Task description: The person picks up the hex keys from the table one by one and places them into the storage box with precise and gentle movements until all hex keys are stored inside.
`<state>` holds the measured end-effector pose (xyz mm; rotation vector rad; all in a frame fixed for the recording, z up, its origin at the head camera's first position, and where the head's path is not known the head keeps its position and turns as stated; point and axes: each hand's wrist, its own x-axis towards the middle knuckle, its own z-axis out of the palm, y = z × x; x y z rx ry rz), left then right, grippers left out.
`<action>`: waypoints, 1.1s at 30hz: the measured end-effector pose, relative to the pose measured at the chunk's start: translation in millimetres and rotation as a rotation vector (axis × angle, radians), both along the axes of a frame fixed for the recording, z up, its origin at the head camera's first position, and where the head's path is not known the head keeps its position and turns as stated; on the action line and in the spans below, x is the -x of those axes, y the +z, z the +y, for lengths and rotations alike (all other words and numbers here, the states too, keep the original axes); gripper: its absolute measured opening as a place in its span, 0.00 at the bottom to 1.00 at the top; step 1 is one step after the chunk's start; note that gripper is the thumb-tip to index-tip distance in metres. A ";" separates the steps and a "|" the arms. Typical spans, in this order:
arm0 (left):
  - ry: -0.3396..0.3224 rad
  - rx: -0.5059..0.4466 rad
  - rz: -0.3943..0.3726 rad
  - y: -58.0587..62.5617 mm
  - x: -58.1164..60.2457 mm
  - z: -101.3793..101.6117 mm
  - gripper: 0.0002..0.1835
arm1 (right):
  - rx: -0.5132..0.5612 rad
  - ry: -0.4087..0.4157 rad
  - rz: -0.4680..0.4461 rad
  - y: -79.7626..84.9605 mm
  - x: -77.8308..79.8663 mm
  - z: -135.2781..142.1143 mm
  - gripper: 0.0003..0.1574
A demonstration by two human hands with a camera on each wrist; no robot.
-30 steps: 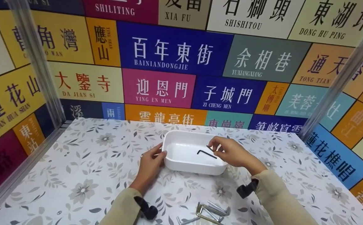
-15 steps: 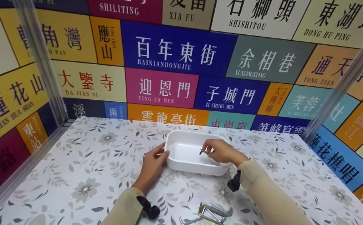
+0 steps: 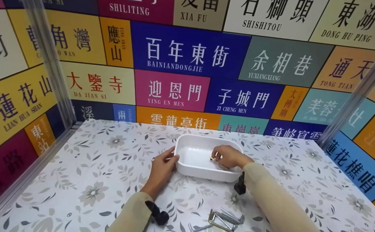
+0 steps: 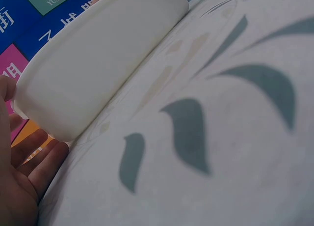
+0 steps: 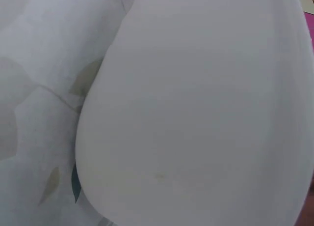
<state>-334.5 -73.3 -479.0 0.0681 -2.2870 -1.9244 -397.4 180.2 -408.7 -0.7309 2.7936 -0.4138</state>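
Note:
A white rectangular tray (image 3: 195, 173) with rounded corners stands on the table. My left hand (image 3: 161, 168) is at its left end, thumb at the near corner and other fingers along the end wall. In the left wrist view those fingers (image 4: 46, 162) lie loosely bent against the tray's lower edge. My right hand (image 3: 230, 157) reaches over the tray's right side and pinches a small hex key (image 3: 212, 159). Only its short yellowish end with a dark tip shows; the rest is hidden by the fingers. The tray's outer wall (image 5: 186, 103) fills most of the right wrist view.
Several L-shaped hex keys (image 3: 210, 216), silver and brass-coloured, lie in a loose pile at the table's near side, between the forearms. A floral cloth (image 3: 119, 167) covers the table. Behind it rises a wall (image 3: 171, 90) of coloured name panels, with clear corner strips left and right.
My right hand has moved left and lower into the tray. The black hex key seen below it a second ago no longer shows; a yellowish end shows now. My left hand stays at the tray.

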 end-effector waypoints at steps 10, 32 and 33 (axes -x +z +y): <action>0.000 -0.028 -0.020 0.3 0.4 1.6 0.26 | -0.019 -0.031 -0.037 -0.4 1.8 -2.3 0.14; 0.001 -0.015 -0.022 0.8 0.9 1.0 0.27 | -0.072 0.009 0.043 -2.3 6.3 3.8 0.07; 0.001 -0.018 -0.019 0.7 1.1 1.1 0.27 | -0.070 0.015 0.043 -1.8 6.7 4.7 0.07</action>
